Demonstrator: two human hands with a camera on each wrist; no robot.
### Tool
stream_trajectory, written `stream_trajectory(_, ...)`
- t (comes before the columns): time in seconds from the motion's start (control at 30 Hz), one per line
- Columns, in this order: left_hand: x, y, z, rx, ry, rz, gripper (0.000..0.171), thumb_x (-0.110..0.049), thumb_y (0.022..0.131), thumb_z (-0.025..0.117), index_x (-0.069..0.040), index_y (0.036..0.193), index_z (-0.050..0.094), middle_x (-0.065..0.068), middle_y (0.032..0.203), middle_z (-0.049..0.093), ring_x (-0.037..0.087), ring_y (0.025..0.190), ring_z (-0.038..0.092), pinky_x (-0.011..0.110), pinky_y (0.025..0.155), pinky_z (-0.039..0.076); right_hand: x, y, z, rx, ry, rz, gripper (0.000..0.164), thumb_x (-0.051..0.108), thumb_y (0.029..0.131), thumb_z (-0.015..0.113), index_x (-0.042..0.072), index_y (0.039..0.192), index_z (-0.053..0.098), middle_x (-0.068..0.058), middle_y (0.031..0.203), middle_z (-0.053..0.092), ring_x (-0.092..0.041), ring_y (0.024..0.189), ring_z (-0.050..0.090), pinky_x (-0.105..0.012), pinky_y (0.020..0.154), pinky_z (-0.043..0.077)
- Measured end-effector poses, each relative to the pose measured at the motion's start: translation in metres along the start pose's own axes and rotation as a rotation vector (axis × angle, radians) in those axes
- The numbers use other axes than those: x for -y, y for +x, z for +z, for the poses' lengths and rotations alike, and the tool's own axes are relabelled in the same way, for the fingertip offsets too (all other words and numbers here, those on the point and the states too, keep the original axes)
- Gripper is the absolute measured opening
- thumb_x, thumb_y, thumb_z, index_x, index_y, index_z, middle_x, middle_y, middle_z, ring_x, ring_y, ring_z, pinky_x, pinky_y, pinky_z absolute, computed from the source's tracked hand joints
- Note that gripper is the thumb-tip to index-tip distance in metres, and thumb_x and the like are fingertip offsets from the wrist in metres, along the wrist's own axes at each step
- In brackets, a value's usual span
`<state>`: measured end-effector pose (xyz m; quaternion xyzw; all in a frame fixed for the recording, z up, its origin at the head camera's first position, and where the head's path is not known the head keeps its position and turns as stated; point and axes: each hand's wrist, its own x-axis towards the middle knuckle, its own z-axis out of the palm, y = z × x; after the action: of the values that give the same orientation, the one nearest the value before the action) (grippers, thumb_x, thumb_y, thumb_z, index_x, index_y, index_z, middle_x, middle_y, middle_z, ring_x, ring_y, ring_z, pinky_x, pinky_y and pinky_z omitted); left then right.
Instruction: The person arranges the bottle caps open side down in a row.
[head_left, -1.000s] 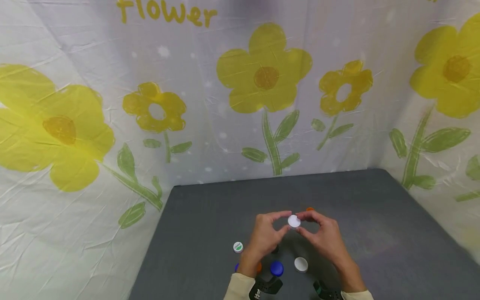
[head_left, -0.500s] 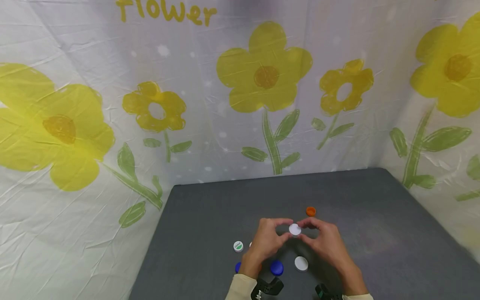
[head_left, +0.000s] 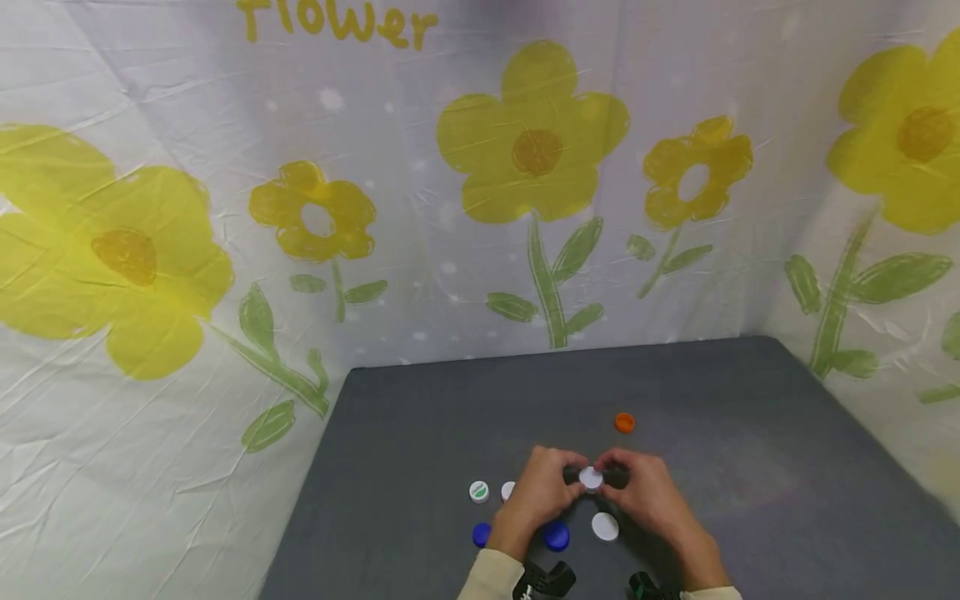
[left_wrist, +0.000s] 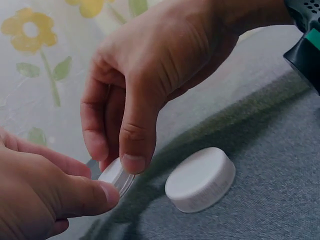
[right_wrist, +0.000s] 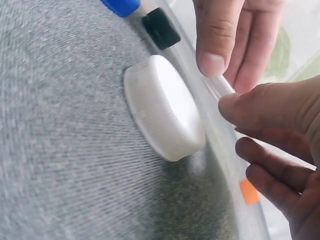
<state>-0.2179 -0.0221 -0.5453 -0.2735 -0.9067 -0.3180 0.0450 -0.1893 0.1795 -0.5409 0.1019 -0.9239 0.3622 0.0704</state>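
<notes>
In the head view, a small white bottle cap [head_left: 591,478] is between both hands over the dark table. My left hand [head_left: 540,487] pinches its left edge between thumb and fingers. Its right edge is pinched by my right hand [head_left: 651,493]. The left wrist view shows the thin ridged side of the cap [left_wrist: 112,172] between the thumbs. Whether it touches the table cannot be told. A larger white cap [head_left: 605,527] lies flat just nearer to me, apart from both hands; it looms beside them in the right wrist view.
An orange cap [head_left: 625,422] lies beyond the hands. Left are a green-marked white cap [head_left: 479,492], a partly covered white cap [head_left: 508,490] and a blue cap [head_left: 482,534]. Another blue cap [head_left: 557,536] is by the left wrist. The right wrist view shows a dark cap [right_wrist: 161,28].
Both hands have come lower and nearer to me with the small white cap still pinched between them. The orange cap, earlier mostly covered by the right hand, now shows fully.
</notes>
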Motion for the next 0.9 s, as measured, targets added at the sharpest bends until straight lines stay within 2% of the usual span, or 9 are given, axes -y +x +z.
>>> stream_trajectory(0.3, 0.001, -0.002, 0.006, 0.022, 0.065, -0.012, 0.029, -0.012, 0.081, 0.095, -0.016, 0.109, 0.087, -0.004, 0.104, 0.085, 0.011, 0.102, 0.077, 0.026, 0.091, 0.060, -0.005, 0.000, 0.007, 0.024, -0.057, -0.020, 0.032, 0.008, 0.073, 0.098, 0.022, 0.093, 0.077, 0.010, 0.094, 0.078, -0.016, 0.093, 0.073, -0.042, 0.088, 0.060)
stream_trajectory(0.6, 0.002, -0.002, 0.009, 0.029, 0.106, -0.002, 0.031, -0.011, 0.080, 0.095, -0.017, 0.110, 0.087, -0.005, 0.103, 0.085, 0.009, 0.098, 0.077, 0.025, 0.085, 0.061, -0.005, 0.001, 0.008, 0.063, -0.060, -0.003, 0.032, 0.009, 0.073, 0.099, 0.021, 0.093, 0.077, 0.010, 0.092, 0.077, -0.014, 0.089, 0.071, -0.041, 0.084, 0.059)
stream_trajectory(0.73, 0.000, -0.001, 0.004, 0.041, 0.079, -0.010, 0.036, -0.012, 0.083, 0.093, -0.013, 0.118, 0.085, 0.000, 0.111, 0.085, 0.012, 0.105, 0.078, 0.028, 0.093, 0.062, -0.006, 0.000, 0.003, 0.045, -0.053, 0.000, 0.030, 0.008, 0.074, 0.097, 0.020, 0.094, 0.077, 0.009, 0.093, 0.078, -0.016, 0.091, 0.073, -0.041, 0.085, 0.059)
stream_trajectory(0.9, -0.005, 0.004, -0.006, 0.028, 0.044, -0.024, 0.041, -0.016, 0.088, 0.090, -0.011, 0.128, 0.082, 0.004, 0.123, 0.083, 0.019, 0.119, 0.076, 0.032, 0.105, 0.060, -0.005, 0.001, -0.006, -0.019, -0.034, -0.013, 0.028, 0.006, 0.078, 0.094, 0.018, 0.099, 0.078, 0.002, 0.098, 0.081, -0.024, 0.096, 0.077, -0.048, 0.088, 0.061)
